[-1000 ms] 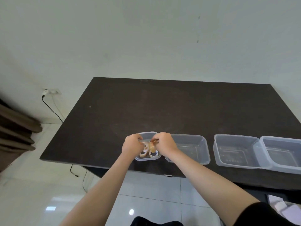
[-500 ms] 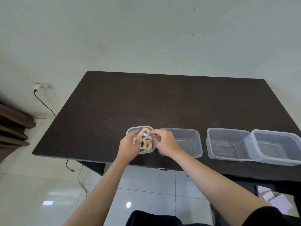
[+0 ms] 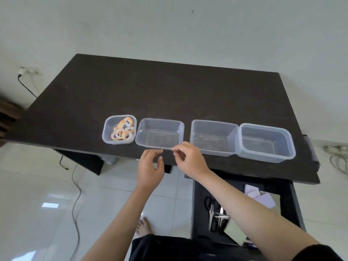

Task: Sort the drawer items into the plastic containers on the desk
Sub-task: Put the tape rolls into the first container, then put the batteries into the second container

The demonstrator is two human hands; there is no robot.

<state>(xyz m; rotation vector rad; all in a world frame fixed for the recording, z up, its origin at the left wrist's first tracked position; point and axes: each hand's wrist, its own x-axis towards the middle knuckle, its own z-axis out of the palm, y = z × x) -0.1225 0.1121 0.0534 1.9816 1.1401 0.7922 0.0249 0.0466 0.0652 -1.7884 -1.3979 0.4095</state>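
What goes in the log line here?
tape rolls in small tub | other tubs empty | left hand, right hand empty | scissors in drawer

1. The far half of the dark desk lies bare — open room for a hand behind the row of tubs
2. Along the near edge four clear containers stand in a line: the small tub holding tape rolls, just beside it a second tub; a narrow gap follows, then the third tub touches the fourth
3. Both hands — left hand, right hand — hover at the desk's front edge, before the second tub
4. The open drawer juts out below right; the right forearm crosses over it, above the scissors
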